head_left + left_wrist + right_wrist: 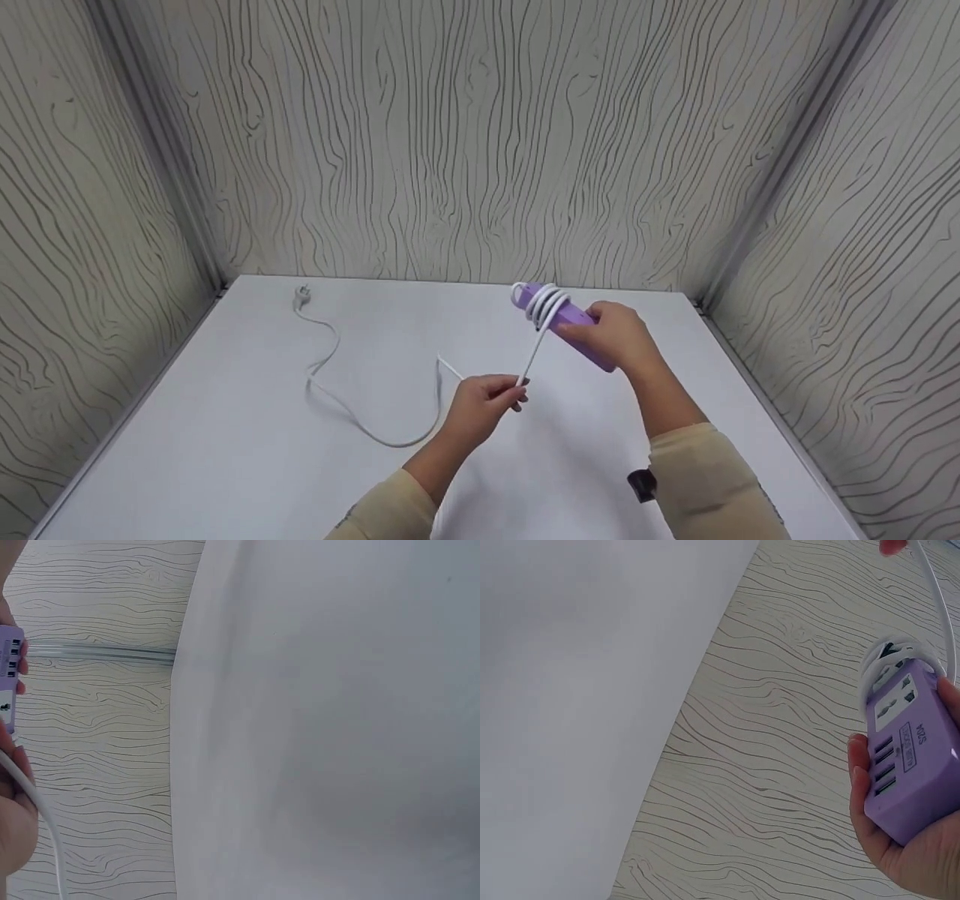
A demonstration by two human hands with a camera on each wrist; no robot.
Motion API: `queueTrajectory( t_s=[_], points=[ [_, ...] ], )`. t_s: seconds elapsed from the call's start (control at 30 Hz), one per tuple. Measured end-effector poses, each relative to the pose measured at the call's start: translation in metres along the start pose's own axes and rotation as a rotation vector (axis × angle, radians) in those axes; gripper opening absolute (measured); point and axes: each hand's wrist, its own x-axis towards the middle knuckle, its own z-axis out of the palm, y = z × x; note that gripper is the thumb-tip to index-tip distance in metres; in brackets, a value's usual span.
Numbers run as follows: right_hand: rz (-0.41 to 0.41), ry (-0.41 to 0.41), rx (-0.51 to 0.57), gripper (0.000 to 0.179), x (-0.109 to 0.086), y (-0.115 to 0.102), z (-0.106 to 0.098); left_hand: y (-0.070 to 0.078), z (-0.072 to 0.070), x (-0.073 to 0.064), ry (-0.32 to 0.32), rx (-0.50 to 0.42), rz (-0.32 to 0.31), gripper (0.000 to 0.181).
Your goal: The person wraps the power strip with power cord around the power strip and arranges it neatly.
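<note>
A purple power strip (577,343) is held up in my right hand (621,335), gripped round its lower end. Its sockets and several USB slots show in the right wrist view, where the power strip (907,757) fills the palm. White cord (546,306) is wound in several turns round its upper end. From these turns the cord runs taut down to my left hand (480,405), which pinches it between thumb and fingers. Past the left hand the loose cord (382,441) curves over the table to a plug (302,295) at the back left.
The white table (225,420) bears the loose cord and plug. Wood-grain panels (450,150) stand behind it and at both sides, with grey metal posts (161,150) in the corners. A black band piece (642,485) shows at the right sleeve.
</note>
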Motion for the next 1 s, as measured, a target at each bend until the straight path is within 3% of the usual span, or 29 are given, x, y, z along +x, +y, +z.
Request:
queueTrajectory(
  t_s=[0.27, 0.5, 0.57, 0.77, 0.87, 1.0],
  points=[
    [-0.019, 0.004, 0.099, 0.07, -0.008, -0.006, -0.008, -0.006, -0.001, -0.004, -0.016, 0.031, 0.051, 0.018],
    [-0.078, -0.007, 0.112, 0.063, -0.02, -0.017, -0.011, 0.016, -0.015, -0.01, -0.049, 0.053, 0.159, 0.017],
    [-0.095, -0.013, 0.104, 0.06, -0.022, -0.018, -0.012, 0.014, -0.018, -0.009, -0.06, 0.064, 0.182, 0.017],
    [-0.158, -0.043, 0.116, 0.054, -0.028, -0.019, -0.011, -0.019, -0.022, 0.0, -0.09, 0.149, 0.224, 0.017],
    [-0.222, -0.07, 0.116, 0.05, -0.032, -0.021, -0.01, -0.027, -0.025, 0.007, -0.103, 0.202, 0.22, 0.018],
    [-0.371, -0.106, 0.083, 0.041, -0.037, -0.026, -0.008, -0.028, -0.033, 0.015, -0.137, 0.261, 0.164, 0.02]
  ],
)
